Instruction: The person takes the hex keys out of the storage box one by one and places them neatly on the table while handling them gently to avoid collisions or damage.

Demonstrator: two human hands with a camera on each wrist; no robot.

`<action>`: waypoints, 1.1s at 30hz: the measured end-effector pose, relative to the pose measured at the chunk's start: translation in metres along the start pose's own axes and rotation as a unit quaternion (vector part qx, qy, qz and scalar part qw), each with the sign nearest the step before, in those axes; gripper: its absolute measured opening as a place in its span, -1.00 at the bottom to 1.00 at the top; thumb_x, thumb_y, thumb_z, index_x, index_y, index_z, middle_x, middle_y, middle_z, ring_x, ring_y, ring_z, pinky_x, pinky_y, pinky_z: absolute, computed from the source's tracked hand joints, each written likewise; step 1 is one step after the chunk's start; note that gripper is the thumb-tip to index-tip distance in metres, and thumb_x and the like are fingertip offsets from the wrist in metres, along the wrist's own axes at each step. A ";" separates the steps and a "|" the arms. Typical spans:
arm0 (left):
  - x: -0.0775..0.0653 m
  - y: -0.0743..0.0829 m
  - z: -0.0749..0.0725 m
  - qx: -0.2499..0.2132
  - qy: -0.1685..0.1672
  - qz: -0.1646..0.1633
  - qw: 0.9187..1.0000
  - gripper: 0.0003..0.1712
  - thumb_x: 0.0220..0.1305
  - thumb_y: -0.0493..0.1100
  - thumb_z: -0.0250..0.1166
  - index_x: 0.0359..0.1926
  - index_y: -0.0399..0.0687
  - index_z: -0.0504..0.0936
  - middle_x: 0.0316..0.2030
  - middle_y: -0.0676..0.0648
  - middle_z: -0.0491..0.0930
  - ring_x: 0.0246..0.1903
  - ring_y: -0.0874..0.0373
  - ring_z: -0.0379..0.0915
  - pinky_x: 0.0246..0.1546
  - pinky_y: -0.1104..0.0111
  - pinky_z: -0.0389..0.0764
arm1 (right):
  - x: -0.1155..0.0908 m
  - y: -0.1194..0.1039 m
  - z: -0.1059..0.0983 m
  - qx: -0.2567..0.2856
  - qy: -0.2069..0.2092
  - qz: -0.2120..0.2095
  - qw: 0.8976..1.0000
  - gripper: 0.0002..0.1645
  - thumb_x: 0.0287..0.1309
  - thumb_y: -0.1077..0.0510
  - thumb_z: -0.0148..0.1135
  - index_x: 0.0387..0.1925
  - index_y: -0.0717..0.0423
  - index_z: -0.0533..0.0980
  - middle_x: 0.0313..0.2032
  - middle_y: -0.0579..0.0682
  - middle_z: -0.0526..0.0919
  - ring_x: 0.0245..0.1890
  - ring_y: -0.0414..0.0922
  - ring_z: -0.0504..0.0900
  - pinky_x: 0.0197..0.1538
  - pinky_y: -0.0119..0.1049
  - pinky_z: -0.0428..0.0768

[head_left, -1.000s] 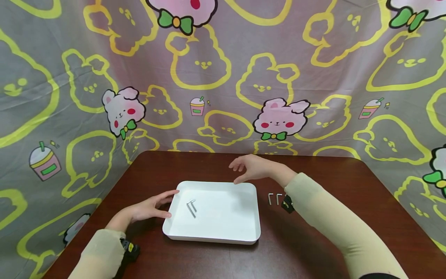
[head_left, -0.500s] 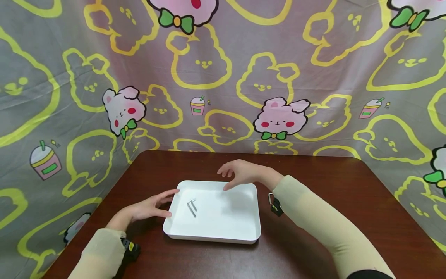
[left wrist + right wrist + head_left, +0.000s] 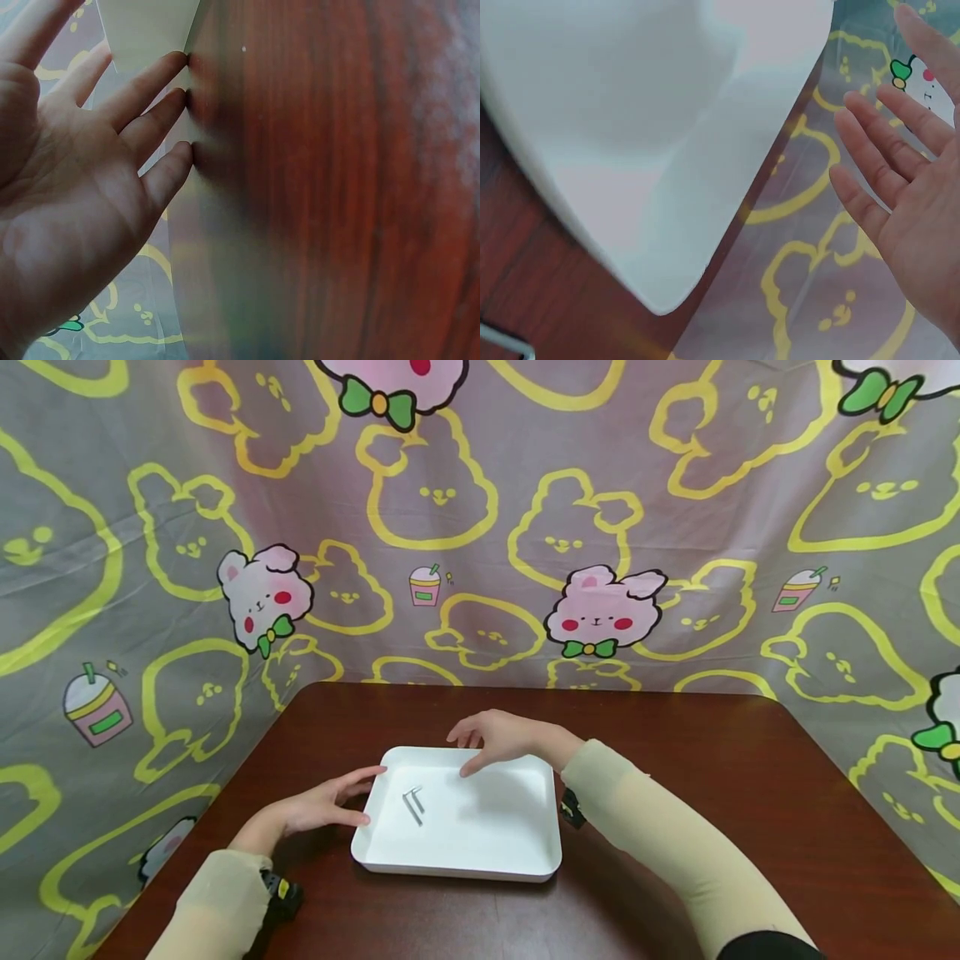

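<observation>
A white rectangular tray [image 3: 480, 847] lies on the table. Two silver L-shaped hex keys, a longer one [image 3: 413, 811] and a shorter one [image 3: 418, 802], lie side by side in its left part. My left hand [image 3: 326, 802] touches the tray's left rim with spread fingers and thumb; the left wrist view shows its fingers extended, fingertips close to the tabletop. Over the tray's far side hovers my right hand [image 3: 502, 735], holding nothing, its fingers loosely bent and thumb pointing down. In the right wrist view its palm shows bare beside the tray's corner.
The dark wooden table [image 3: 712, 777] extends around the tray. Part of another L-shaped metal key [image 3: 506, 339] shows on the table in the right wrist view; the right forearm hides that spot from the head camera. A patterned cloth [image 3: 465, 652] hangs behind the table.
My right hand has moved left and slightly nearer over the tray. Its forearm now covers two hex keys previously visible on the table at right. The left hand has stayed at the rim.
</observation>
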State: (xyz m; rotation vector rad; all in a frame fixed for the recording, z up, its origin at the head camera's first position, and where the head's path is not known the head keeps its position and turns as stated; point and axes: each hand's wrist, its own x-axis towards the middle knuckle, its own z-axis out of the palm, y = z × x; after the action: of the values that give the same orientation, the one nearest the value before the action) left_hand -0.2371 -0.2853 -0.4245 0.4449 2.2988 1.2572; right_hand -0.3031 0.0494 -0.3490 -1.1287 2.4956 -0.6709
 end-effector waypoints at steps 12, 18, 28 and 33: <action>0.001 0.000 0.000 0.004 0.000 -0.007 1.000 -0.03 0.20 -0.07 0.38 0.51 0.05 0.05 0.43 -0.32 0.05 0.39 -0.30 -0.05 0.23 -0.31 0.02 | 0.023 -0.004 0.016 0.018 -0.008 -0.028 0.999 -0.32 -0.01 0.02 0.52 0.16 0.10 0.54 0.01 0.01 0.63 -0.05 -0.08 0.55 -0.03 -0.35 0.50; 0.001 0.001 0.001 0.005 -0.001 -0.010 1.000 -0.04 0.20 -0.07 0.38 0.51 0.04 0.05 0.43 -0.33 0.06 0.38 -0.30 -0.05 0.23 -0.31 0.03 | 0.032 -0.006 0.024 0.030 -0.007 -0.030 0.999 -0.36 -0.01 0.06 0.52 0.14 0.09 0.55 0.01 -0.05 0.63 -0.07 -0.13 0.56 -0.06 -0.42 0.50; 0.001 0.000 0.001 0.003 -0.004 -0.008 1.000 -0.04 0.20 -0.08 0.38 0.51 0.03 0.04 0.43 -0.35 0.05 0.38 -0.33 -0.07 0.21 -0.32 0.05 | 0.041 -0.010 0.036 0.050 -0.012 -0.023 0.998 -0.40 0.00 0.12 0.52 0.11 0.14 0.56 -0.09 0.04 0.65 -0.02 0.00 0.58 -0.06 -0.39 0.50; 0.001 0.000 0.000 0.000 -0.008 -0.009 1.000 -0.04 0.21 -0.08 0.37 0.51 0.02 0.03 0.43 -0.36 0.03 0.38 -0.33 -0.07 0.21 -0.32 0.06 | 0.044 -0.013 0.043 0.037 -0.019 -0.025 0.999 -0.41 -0.01 0.12 0.52 0.10 0.16 0.57 -0.09 0.03 0.66 -0.07 -0.08 0.59 -0.08 -0.42 0.50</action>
State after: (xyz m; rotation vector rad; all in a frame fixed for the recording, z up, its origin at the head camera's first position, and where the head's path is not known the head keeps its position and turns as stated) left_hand -0.2381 -0.2845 -0.4245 0.4317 2.2834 1.2414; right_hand -0.3034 -0.0040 -0.3825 -1.1703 2.3971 -0.7429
